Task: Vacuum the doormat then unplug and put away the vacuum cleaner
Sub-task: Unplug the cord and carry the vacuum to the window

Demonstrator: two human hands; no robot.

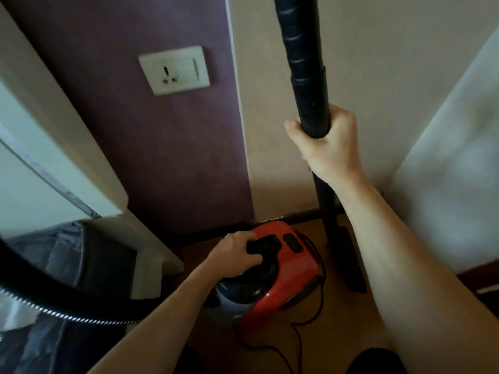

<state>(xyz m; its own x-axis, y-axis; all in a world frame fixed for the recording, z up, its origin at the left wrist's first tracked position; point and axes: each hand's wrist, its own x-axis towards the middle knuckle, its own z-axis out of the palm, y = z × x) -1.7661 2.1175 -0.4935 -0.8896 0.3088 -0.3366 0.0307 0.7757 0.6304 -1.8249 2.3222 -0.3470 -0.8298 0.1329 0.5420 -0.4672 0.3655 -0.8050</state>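
A red canister vacuum cleaner [286, 282] sits on the wooden floor close to the wall corner. My left hand [237, 255] grips its black carry handle [266, 245] on top. My right hand [328, 141] holds the black upright wand [310, 103] at mid height; the wand's floor nozzle [348, 263] rests on the floor to the right of the canister. The ribbed black hose [40, 300] curves across the lower left. A thin black power cord [294, 338] lies loose on the floor in front of the canister. No doormat is in view.
A white wall socket with a switch [174, 70] is on the purple wall, with nothing plugged in. A white cabinet or shelf unit [62, 168] juts out at left, above dark cloth. Pale fabric [453, 171] hangs at right. My knees show at the bottom edge.
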